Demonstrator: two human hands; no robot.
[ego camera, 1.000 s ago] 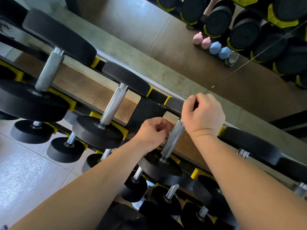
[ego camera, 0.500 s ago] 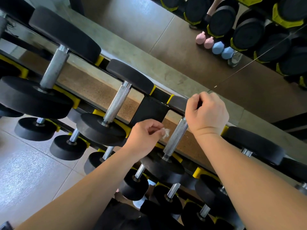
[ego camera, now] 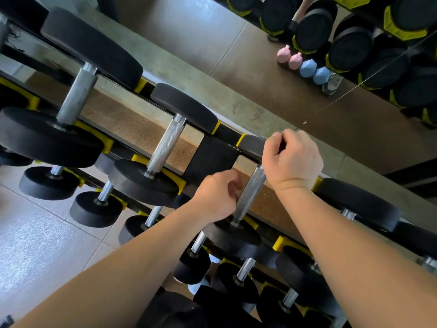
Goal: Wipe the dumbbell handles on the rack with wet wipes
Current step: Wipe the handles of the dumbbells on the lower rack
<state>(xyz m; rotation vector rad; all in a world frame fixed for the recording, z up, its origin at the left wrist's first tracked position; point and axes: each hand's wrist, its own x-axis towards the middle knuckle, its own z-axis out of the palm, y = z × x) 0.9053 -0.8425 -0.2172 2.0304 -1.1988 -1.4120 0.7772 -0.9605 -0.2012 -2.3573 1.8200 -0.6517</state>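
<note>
Left hand (ego camera: 217, 197) against knurled handle (ego camera: 251, 194), right hand (ego camera: 293, 159) round dumbbell's far head (ego camera: 251, 144).

Bare left hand (ego camera: 218, 195) and right hand (ego camera: 293, 159), bare forearms (ego camera: 123, 271)

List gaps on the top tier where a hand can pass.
Open: brown gap between big dumbbell's handle and middle handle. Narrower: middle handle to black bracket. Crowded: left hand and right hand at third dumbbell; lower tiers packed.
</note>
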